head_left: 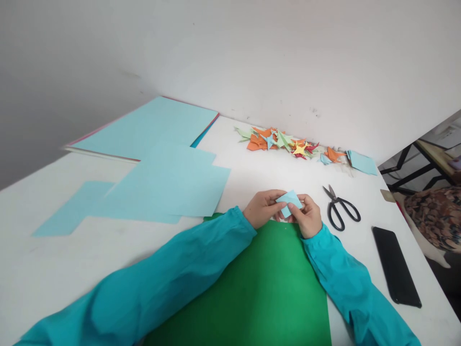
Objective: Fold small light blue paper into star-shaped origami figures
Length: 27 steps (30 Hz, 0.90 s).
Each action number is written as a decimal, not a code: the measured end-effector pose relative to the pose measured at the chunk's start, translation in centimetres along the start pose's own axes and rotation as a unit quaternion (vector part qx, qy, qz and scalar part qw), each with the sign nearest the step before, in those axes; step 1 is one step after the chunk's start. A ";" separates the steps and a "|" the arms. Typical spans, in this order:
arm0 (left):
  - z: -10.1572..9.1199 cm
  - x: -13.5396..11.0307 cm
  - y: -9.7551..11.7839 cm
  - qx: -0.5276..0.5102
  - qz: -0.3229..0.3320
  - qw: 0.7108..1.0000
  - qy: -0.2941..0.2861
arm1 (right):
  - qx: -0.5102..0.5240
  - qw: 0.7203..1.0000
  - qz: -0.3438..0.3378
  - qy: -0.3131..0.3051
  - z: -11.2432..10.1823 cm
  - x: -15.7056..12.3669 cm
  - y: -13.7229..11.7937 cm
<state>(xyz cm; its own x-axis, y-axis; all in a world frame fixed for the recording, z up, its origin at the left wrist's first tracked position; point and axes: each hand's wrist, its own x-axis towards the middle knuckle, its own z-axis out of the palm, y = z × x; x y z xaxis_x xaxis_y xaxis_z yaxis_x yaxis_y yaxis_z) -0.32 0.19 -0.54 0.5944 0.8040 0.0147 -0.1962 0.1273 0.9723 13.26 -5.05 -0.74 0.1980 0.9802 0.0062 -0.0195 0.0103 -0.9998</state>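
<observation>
A small light-blue folded paper square (290, 198) is held up between both hands, above the far edge of a green sheet (266, 278). My left hand (264, 207) pinches its left side, thumb lying across the front. On the right side, my right hand (309, 215) grips it with the thumb pressed near the lower middle. The other fingers of both hands are curled behind the paper and partly hidden. Black-handled scissors (336, 204) lie on the table to the right of my right hand, blades slightly apart.
Light-blue paper pieces (173, 185) spread over the left, before a stack of large sheets (154, 127). Along the wall lie folded paper shapes (275, 139) in several colours and a pile of blue squares (362, 162). A black phone-like slab (396, 265) rests near the right edge.
</observation>
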 end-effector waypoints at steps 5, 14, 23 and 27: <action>0.1 0.1 0.0 0.002 0.022 0.999 0.038 | -0.007 1.000 0.004 -0.017 0.1 -0.3 -0.2; 0.2 0.3 0.1 -0.058 0.030 0.997 0.046 | -0.017 0.998 -0.041 0.047 0.2 -0.3 -0.3; 0.1 0.0 0.0 0.063 0.055 0.996 0.008 | -0.129 0.983 -0.114 0.061 0.0 -0.4 0.0; -0.1 0.1 0.1 0.064 0.051 0.996 0.023 | -0.128 0.984 -0.122 0.031 -0.1 -0.6 -0.1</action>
<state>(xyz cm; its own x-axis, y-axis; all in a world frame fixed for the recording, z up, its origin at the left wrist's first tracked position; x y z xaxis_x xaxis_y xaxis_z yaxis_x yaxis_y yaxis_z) -0.35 0.36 -0.49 0.5393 0.8352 0.1078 -0.1505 -0.0304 0.9881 13.21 -5.61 -0.65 0.2262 0.9403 0.2542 0.2829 0.1863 -0.9409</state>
